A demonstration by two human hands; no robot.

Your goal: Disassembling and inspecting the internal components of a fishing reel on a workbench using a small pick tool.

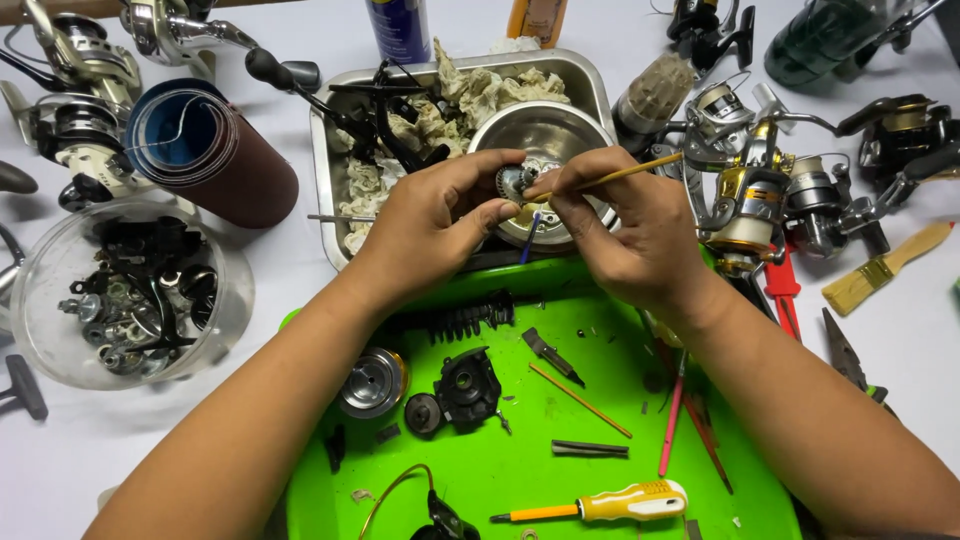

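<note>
My left hand (440,215) pinches a small toothed gear (515,182) between thumb and fingertips, holding it over the steel bowl (560,130) that sits in the metal tray (325,170). My right hand (625,230) is closed on a thin brush (620,174), gripped like a pen, its tip touching the gear. I judge the job to be well into the cleaning stage: the reel is already stripped, with a spool (372,382), a black housing (467,385), a spring (470,318) and small bits laid out on the green mat (520,480), and none of it is back together, so most of the work is left. Whether the gear is clean yet I cannot tell; my fingers hide much of it. Around me, rags (480,95) fill the tray behind the bowl, a clear tub (40,330) of dark parts stands at far left beside a sandpaper roll (215,150), and whole reels (790,190) crowd the right. A yellow screwdriver (600,503) lies near the mat's front edge, and a paintbrush (885,268) lies at far right. Nothing blocks my hands, though the loose parts lie just below my wrists.
</note>
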